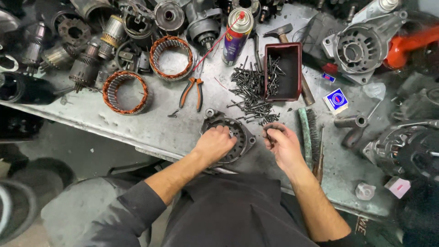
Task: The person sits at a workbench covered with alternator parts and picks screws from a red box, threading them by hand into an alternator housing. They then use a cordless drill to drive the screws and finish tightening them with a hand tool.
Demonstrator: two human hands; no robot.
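Observation:
A round dark metal housing (242,132) lies near the front edge of the steel workbench (155,123). My left hand (215,142) rests on top of it, fingers curled over its middle. Just to the right, my right hand (280,142) pinches a small dark bolt at its fingertips. Beyond both hands lies a pile of black bolts (250,93), spilling beside a dark red plastic tray (284,71) that holds more bolts.
Orange-handled pliers (193,91), a spray can (237,31) and two copper-wound stator rings (125,91) lie at the back left among rotors. A wire brush (310,132), a hammer, a small blue-and-white box (336,100) and grey alternator housings (361,48) sit at the right.

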